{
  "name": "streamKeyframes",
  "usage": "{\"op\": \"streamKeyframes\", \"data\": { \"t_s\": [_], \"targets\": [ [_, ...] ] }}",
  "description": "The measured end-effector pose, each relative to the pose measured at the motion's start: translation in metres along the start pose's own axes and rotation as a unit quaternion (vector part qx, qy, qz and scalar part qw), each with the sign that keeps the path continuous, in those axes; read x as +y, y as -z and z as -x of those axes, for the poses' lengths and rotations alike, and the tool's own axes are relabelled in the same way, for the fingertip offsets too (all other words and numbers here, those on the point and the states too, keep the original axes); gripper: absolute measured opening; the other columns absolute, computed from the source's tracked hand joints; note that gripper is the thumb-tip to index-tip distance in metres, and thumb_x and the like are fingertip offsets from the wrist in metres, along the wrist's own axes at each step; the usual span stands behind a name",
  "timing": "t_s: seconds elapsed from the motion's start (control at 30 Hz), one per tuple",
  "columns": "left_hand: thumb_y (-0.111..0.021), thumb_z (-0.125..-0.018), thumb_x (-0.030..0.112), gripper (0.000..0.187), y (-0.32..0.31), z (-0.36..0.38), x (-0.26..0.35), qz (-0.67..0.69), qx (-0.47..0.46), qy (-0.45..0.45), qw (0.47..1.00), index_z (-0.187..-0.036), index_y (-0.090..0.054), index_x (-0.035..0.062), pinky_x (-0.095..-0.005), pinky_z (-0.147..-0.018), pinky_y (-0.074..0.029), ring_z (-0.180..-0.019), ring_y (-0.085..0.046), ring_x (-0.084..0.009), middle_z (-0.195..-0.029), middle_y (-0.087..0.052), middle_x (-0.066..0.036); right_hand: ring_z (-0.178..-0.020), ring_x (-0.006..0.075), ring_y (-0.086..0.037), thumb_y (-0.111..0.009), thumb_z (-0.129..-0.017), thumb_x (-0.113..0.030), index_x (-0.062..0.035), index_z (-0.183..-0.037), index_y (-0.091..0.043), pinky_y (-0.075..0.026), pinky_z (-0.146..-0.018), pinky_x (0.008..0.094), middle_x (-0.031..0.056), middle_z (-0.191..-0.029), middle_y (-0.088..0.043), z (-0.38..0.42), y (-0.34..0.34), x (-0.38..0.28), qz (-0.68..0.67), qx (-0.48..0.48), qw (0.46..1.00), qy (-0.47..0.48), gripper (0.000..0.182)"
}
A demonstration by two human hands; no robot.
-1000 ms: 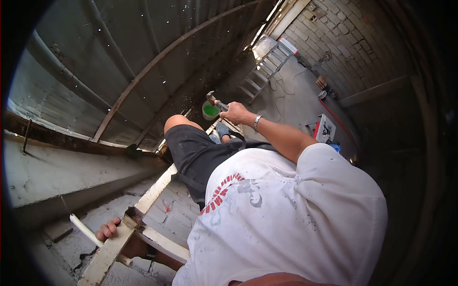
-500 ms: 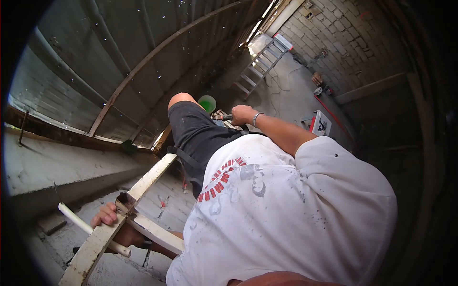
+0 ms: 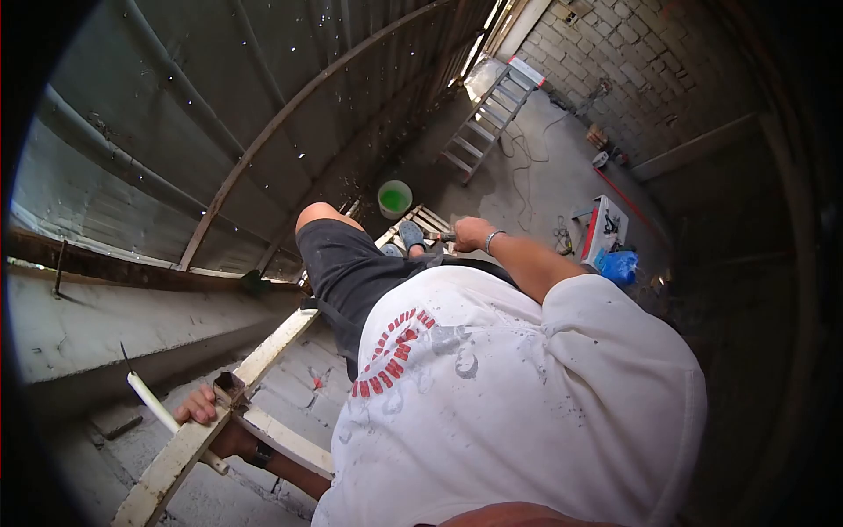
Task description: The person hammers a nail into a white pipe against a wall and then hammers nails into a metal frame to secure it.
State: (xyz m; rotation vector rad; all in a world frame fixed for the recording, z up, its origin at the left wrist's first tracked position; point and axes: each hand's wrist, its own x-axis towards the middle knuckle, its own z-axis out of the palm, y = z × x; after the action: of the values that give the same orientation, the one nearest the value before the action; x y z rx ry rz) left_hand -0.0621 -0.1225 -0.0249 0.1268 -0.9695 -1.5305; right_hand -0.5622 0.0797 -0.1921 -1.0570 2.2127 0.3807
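I stand high on a white wooden ladder (image 3: 268, 356), looking down past my white shirt and dark shorts. My left hand (image 3: 198, 407) is at the bottom left beside the ladder's top, closed around a white tube (image 3: 151, 403) that lies against the grey concrete ledge (image 3: 105, 325). My right hand (image 3: 474, 234) is low by my right thigh, fist closed on a hammer handle (image 3: 446, 237); the hammer's head is hidden. A metal watch sits on that wrist. My blue shoe (image 3: 410, 235) rests on a rung.
Corrugated metal sheeting with a curved brace (image 3: 263, 132) fills the left. Far below on the floor are a green bucket (image 3: 394, 198), an aluminium stepladder (image 3: 485, 123), cables, a red-and-white box (image 3: 602, 230) and a blue bag (image 3: 619, 267). A brick wall (image 3: 632, 61) stands at the right.
My right hand has come down from a raised position to beside my thigh, and the hammer's head has dropped out of sight. My left hand stays on the white tube.
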Motion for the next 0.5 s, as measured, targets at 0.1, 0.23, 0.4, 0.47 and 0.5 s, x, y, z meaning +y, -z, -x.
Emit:
{"op": "streamKeyframes", "data": {
  "t_s": [0.1, 0.23, 0.4, 0.47, 0.5],
  "targets": [
    [-0.044, -0.092, 0.025, 0.03, 0.0, 0.0, 0.0, 0.012, 0.014, 0.006, 1.0, -0.098, -0.055, -0.0029, -0.0339, -0.075, -0.038, -0.064, -0.046, -0.0151, -0.068, -0.048, -0.005, -0.099, 0.0308, -0.063, -0.061, -0.072, -0.021, -0.005, -0.094, -0.07, -0.051, -0.083, 0.0382, 0.0173, -0.103, -0.066, -0.001, -0.022, 0.008, 0.008, -0.025, 1.0, -0.011, 0.028],
    [-0.044, -0.092, 0.025, 0.03, 0.003, 0.002, 0.0, 0.036, 0.035, 0.025, 0.998, -0.095, -0.054, -0.003, -0.0336, -0.076, -0.038, -0.064, -0.046, -0.0152, -0.067, -0.049, -0.006, -0.101, 0.0292, -0.062, -0.061, -0.072, -0.02, -0.006, -0.094, -0.07, -0.051, -0.083, 0.0381, 0.016, -0.105, -0.065, 0.0, -0.034, 0.002, -0.002, -0.052, 0.999, 0.001, 0.028],
    [-0.044, -0.091, 0.025, 0.029, 0.003, 0.002, 0.003, 0.03, 0.039, 0.033, 0.998, -0.095, -0.053, -0.0028, -0.0334, -0.075, -0.037, -0.063, -0.045, -0.0155, -0.067, -0.048, -0.006, -0.096, 0.0319, -0.063, -0.063, -0.071, -0.021, -0.0087, -0.096, -0.067, -0.051, -0.079, 0.0408, 0.0161, -0.099, -0.066, -0.005, -0.043, -0.017, -0.045, -0.024, 0.998, 0.049, 0.029],
    [-0.044, -0.091, 0.025, 0.029, 0.004, 0.002, 0.003, 0.018, 0.037, 0.026, 0.999, -0.095, -0.052, -0.0029, -0.0334, -0.075, -0.037, -0.063, -0.045, -0.0155, -0.066, -0.047, -0.006, -0.098, 0.0309, -0.063, -0.065, -0.073, -0.024, -0.0167, -0.108, -0.061, -0.05, -0.079, 0.0414, 0.0137, -0.101, -0.065, -0.007, -0.044, -0.019, -0.015, -0.06, 0.995, 0.082, 0.036],
    [-0.045, -0.089, 0.025, 0.032, 0.005, 0.002, 0.003, 0.028, 0.029, 0.028, 0.999, -0.097, -0.052, -0.0053, -0.0343, -0.075, -0.036, -0.063, -0.044, -0.016, -0.067, -0.046, -0.006, -0.098, 0.0309, -0.063, -0.065, -0.073, -0.024, -0.0167, -0.108, -0.061, -0.05, -0.079, 0.0414, 0.0137, -0.101, -0.065, -0.006, -0.042, -0.02, -0.018, -0.056, 0.995, 0.081, 0.036]
  ]
}}
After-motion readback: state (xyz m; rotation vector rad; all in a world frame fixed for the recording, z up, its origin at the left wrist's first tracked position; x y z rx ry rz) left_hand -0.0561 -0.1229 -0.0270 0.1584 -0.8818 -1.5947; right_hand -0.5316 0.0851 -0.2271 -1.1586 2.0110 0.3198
